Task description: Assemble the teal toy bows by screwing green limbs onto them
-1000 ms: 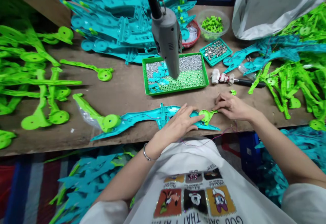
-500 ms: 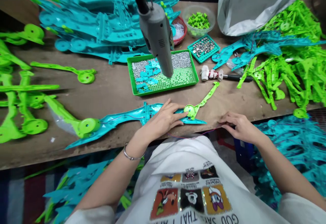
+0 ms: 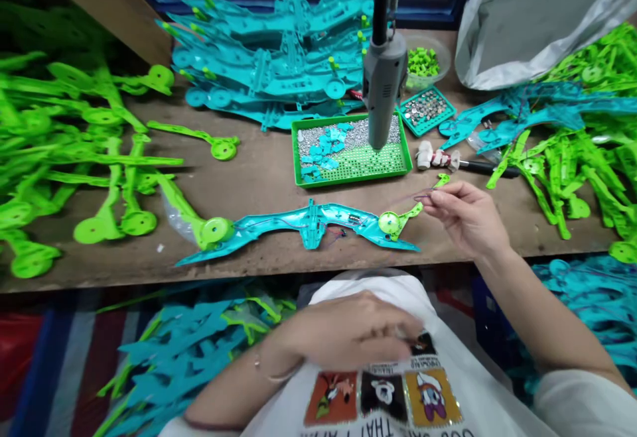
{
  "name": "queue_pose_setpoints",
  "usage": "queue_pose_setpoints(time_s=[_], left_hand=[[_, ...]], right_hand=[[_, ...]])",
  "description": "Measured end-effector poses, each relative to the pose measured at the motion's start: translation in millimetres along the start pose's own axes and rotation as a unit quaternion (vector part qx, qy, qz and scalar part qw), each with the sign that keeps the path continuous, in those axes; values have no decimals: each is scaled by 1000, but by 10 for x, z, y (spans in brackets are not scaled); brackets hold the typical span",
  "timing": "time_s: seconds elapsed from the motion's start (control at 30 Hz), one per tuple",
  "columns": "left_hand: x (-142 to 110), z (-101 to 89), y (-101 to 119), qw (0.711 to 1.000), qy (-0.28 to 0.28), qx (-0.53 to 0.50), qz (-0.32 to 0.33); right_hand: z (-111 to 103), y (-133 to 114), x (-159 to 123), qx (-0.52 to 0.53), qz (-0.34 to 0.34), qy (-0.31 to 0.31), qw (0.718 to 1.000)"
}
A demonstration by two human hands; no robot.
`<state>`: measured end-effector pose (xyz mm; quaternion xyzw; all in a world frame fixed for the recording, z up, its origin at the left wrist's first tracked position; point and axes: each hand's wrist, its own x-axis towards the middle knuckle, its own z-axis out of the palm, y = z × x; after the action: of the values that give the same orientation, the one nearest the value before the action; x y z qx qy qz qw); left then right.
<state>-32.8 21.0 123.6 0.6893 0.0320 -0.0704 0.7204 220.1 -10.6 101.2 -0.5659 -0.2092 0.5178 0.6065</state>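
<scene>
A long teal plastic bow body point(image 3: 303, 221) lies along the front of the wooden bench point(image 3: 259, 178), with a green limb point(image 3: 401, 218) fitted at its right end and another green limb point(image 3: 199, 221) at its left end. My right hand point(image 3: 465, 218) hovers just right of the bow's right green limb, its fingers pinched on a thin purple wire point(image 3: 423, 197) that runs back toward the bow. My left hand point(image 3: 353, 331) is off the bench and rests against my white shirt, blurred by motion, fingers curled.
A grey electric screwdriver point(image 3: 382, 89) hangs over a green tray point(image 3: 351, 175) of screws and small teal parts. A teal tray of button cells point(image 3: 426, 109) and a bowl of green pieces point(image 3: 423, 62) stand behind it. Green limbs are heaped left point(image 3: 74, 138) and right point(image 3: 572, 158); teal bodies point(image 3: 279, 65) are stacked at the back.
My left hand left the bow and dropped to my shirt. My right hand rose from the bench edge to the right green limb, drawing the wire up with it.
</scene>
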Motion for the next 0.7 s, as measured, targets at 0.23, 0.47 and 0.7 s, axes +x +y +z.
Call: queue_pose_setpoints(time_s=[0.23,0.47,0.7], left_hand=[[801,-205,-578,844,489,-219,24],[927,-657,-533,873,464,-133,68],[925,-804,-502,890,410,-189,56]], right_hand=[[30,311,47,6,112,-53,992],[-118,280,221,-70,166,-107,978],[-143,121,358,-44,201,-147,968]])
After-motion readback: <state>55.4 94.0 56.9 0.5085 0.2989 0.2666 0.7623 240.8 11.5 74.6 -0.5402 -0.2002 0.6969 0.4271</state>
